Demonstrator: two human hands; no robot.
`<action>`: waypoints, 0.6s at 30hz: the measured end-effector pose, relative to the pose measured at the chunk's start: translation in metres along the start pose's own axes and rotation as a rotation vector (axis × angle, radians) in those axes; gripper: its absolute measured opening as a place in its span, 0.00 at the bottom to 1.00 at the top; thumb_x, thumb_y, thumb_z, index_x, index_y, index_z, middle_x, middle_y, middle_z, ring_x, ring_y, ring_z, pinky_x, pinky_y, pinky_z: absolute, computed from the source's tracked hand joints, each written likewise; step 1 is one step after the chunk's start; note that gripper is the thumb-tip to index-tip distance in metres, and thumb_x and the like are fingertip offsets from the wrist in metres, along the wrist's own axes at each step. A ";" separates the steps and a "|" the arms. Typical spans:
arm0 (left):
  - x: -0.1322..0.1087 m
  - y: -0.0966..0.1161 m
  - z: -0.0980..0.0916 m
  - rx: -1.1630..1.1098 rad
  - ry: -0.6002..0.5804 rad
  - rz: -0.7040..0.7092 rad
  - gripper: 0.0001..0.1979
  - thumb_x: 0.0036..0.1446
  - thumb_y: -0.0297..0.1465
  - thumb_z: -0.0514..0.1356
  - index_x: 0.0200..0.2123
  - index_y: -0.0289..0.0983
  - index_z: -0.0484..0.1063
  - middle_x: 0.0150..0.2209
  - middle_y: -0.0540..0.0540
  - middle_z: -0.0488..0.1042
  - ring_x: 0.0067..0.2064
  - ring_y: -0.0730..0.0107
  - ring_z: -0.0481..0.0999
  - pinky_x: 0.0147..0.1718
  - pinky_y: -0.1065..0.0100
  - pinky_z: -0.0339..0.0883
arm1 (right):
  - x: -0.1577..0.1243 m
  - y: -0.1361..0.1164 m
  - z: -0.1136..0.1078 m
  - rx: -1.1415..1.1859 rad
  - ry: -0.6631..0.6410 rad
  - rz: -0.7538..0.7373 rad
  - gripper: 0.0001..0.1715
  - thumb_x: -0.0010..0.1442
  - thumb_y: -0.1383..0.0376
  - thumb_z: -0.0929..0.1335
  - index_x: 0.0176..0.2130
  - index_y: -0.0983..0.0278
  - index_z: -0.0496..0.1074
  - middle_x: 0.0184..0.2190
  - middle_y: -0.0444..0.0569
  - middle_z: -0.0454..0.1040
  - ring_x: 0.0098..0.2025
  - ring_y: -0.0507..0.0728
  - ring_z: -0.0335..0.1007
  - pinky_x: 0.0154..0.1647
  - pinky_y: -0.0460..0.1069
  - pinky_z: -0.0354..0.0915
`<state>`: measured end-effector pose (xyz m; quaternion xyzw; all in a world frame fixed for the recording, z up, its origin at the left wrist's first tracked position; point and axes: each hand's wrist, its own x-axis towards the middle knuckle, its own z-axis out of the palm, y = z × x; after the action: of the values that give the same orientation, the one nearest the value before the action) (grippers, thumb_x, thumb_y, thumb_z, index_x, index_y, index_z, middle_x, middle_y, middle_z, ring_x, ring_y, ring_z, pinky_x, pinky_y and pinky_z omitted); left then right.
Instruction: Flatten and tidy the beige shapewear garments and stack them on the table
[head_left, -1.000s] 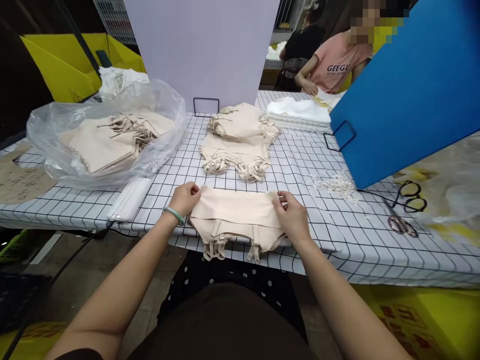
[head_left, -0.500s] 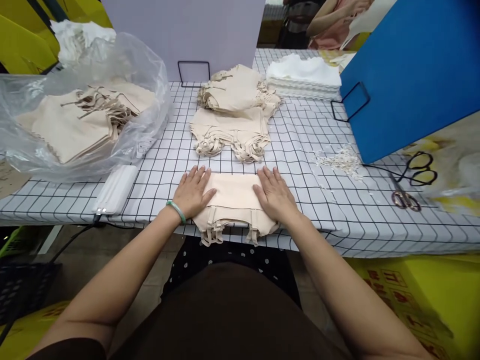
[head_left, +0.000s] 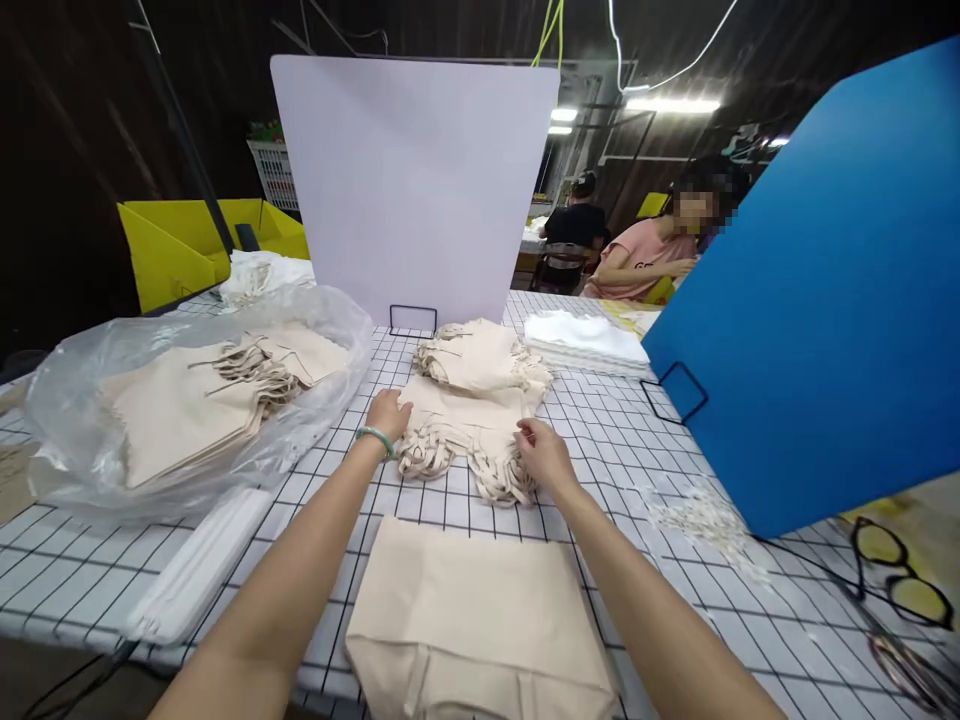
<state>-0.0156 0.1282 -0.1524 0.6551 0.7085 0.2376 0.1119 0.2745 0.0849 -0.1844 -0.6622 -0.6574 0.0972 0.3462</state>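
My left hand [head_left: 386,414] is at the left edge of a stack of beige strappy garments [head_left: 465,408], fingers bent in and closed on the edge of the fabric. On the right edge of the same stack, the fingers of my right hand [head_left: 546,455] are curled and pinch the cloth. Thin straps bunch up along the stack's near side. Closer to me, a beige garment [head_left: 480,590] lies flat between my forearms, its lower part cut off by the view.
A clear plastic bag [head_left: 67,400] of beige garments and a white power strip-like bar [head_left: 199,565] lie left. White folded cloth [head_left: 585,335], a blue board [head_left: 810,300], white scraps [head_left: 705,520] and glasses [head_left: 911,590] are right. A pale board [head_left: 405,180] stands behind; two people sit beyond.
My hands have left the near garment, where they lay flat, and moved forward to both sides of the beige stack. The view has tilted up, showing more of the room.
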 end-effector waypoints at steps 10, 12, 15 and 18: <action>0.075 -0.005 0.035 0.068 -0.053 -0.102 0.13 0.56 0.33 0.62 0.45 0.38 0.74 0.48 0.40 0.76 0.53 0.55 0.74 0.49 0.60 0.68 | 0.072 0.010 0.042 -0.238 0.123 0.025 0.13 0.64 0.58 0.63 0.36 0.62 0.73 0.36 0.54 0.75 0.36 0.59 0.67 0.34 0.51 0.56; 0.070 0.001 0.034 0.097 -0.034 -0.065 0.14 0.56 0.31 0.61 0.46 0.38 0.73 0.52 0.37 0.74 0.57 0.50 0.70 0.52 0.55 0.66 | 0.067 0.007 0.039 -0.290 0.108 -0.050 0.14 0.66 0.59 0.63 0.38 0.63 0.75 0.40 0.58 0.75 0.40 0.62 0.67 0.38 0.53 0.57; 0.060 0.017 0.028 0.130 0.002 0.036 0.18 0.56 0.27 0.60 0.51 0.38 0.72 0.57 0.36 0.69 0.61 0.46 0.64 0.57 0.49 0.61 | 0.063 0.002 0.030 -0.341 0.070 -0.136 0.17 0.68 0.62 0.61 0.39 0.64 0.77 0.40 0.61 0.76 0.41 0.64 0.67 0.41 0.56 0.57; 0.052 0.044 0.017 0.044 0.005 0.332 0.18 0.57 0.25 0.58 0.51 0.38 0.73 0.55 0.38 0.72 0.60 0.50 0.65 0.59 0.51 0.60 | 0.061 -0.005 0.020 -0.365 0.070 -0.245 0.20 0.70 0.64 0.58 0.42 0.63 0.78 0.43 0.60 0.78 0.44 0.64 0.68 0.44 0.56 0.59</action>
<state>0.0251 0.1834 -0.1379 0.7646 0.5960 0.2389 0.0548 0.2657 0.1486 -0.1762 -0.6319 -0.7274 -0.0890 0.2525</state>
